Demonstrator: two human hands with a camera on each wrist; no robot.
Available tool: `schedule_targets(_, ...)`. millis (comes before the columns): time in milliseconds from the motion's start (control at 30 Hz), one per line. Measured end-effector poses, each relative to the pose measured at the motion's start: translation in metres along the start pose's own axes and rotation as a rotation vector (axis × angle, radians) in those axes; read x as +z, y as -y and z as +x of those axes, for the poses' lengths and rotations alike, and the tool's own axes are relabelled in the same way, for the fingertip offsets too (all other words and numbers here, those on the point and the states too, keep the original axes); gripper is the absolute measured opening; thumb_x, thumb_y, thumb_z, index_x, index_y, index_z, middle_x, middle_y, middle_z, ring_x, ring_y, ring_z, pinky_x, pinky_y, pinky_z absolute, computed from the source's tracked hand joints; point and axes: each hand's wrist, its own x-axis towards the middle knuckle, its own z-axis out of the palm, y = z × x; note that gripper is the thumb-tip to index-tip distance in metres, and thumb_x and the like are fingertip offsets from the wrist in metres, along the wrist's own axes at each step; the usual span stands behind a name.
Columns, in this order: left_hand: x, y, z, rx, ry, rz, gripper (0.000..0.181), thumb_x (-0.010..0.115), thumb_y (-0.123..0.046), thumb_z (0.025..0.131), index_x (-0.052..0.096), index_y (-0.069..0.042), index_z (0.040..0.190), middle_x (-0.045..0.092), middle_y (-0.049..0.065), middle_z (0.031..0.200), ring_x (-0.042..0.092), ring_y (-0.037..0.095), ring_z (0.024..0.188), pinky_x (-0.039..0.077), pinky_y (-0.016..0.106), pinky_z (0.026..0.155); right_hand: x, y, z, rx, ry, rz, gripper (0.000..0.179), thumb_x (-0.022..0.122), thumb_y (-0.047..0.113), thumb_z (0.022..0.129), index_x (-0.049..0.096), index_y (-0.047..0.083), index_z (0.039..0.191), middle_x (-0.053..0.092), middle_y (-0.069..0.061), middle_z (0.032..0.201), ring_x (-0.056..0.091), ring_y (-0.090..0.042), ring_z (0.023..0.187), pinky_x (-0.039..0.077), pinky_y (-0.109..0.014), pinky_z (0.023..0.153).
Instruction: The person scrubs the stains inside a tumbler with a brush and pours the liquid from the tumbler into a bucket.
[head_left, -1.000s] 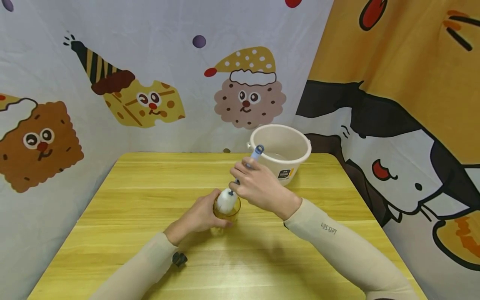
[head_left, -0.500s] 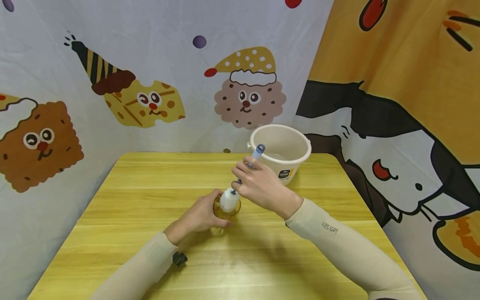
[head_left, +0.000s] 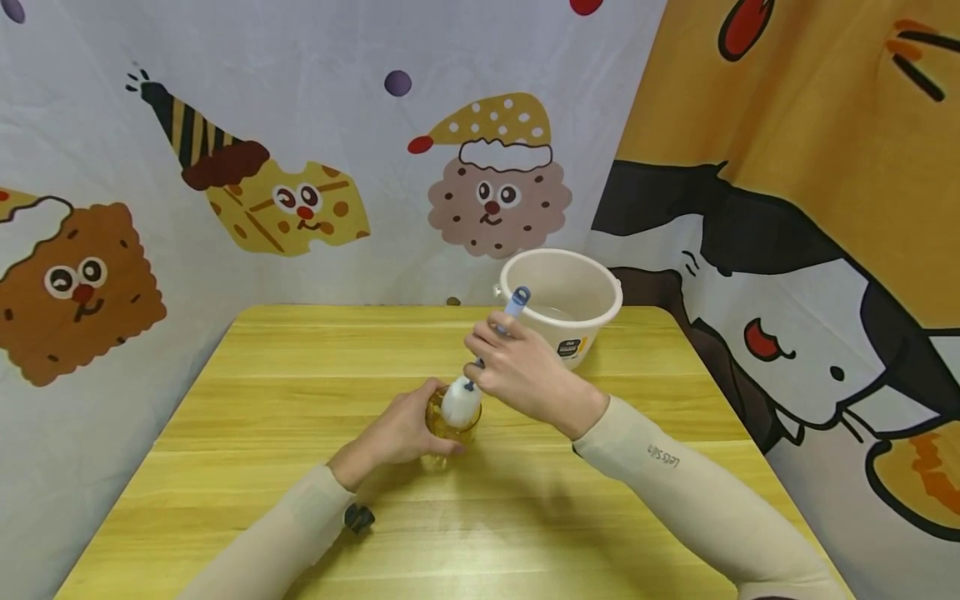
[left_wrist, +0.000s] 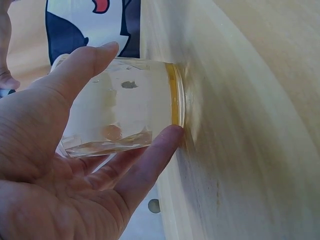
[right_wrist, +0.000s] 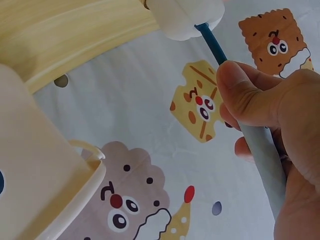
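An amber, see-through glass cup (left_wrist: 107,107) stands on the wooden table, its base against the surface in the left wrist view. My left hand (head_left: 401,427) holds it, thumb on one side and fingers curled round the other. A cup brush with a white sponge head (head_left: 461,403) and a blue handle (head_left: 514,305) slants down into the cup's mouth. My right hand (head_left: 525,367) grips that handle, thumb and fingers wrapped about it in the right wrist view (right_wrist: 262,115). The sponge's lower end is inside the cup.
A cream bucket (head_left: 564,287) with a dark label stands at the table's back right, just behind my right hand. A small black object (head_left: 359,518) shows by my left sleeve. Cartoon-printed cloth (head_left: 315,100) hangs behind the wooden table (head_left: 247,400).
The sponge head has shifted slightly right inside the cup's mouth, and my right hand has moved a little right with the handle. My left hand and the cup stay in place.
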Motion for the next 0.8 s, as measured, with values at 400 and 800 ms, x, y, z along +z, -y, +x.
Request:
schedule_targets(400, 0.0019, 0.0013, 0.0015, -0.02, -0.001, 0.008, 0.086, 0.109, -0.038, 0.084, 0.061, -0.012, 0.15, 0.08, 0.009, 0.139, 0.076, 0.021, 0.117, 0.065, 0.046, 0.099, -0.0052, 0.0017, 0.0002, -0.006, 0.012, 0.006, 0.009, 0.095, 0.025, 0.096, 0.088, 0.031, 0.097, 0.08, 0.004, 0.116, 0.067, -0.021, 0.117, 0.042, -0.04, 0.116)
schedule_targets(800, 0.0012, -0.0003, 0.0, -0.021, 0.007, -0.007, 0.084, 0.108, -0.036, 0.085, 0.06, -0.011, 0.149, 0.078, 0.012, 0.14, 0.076, 0.024, 0.118, 0.066, 0.049, 0.099, -0.0071, 0.0039, -0.0006, -0.015, 0.009, 0.028, 0.013, 0.097, 0.024, 0.094, 0.089, 0.031, 0.1, 0.082, 0.005, 0.119, 0.068, -0.021, 0.118, 0.044, -0.039, 0.116)
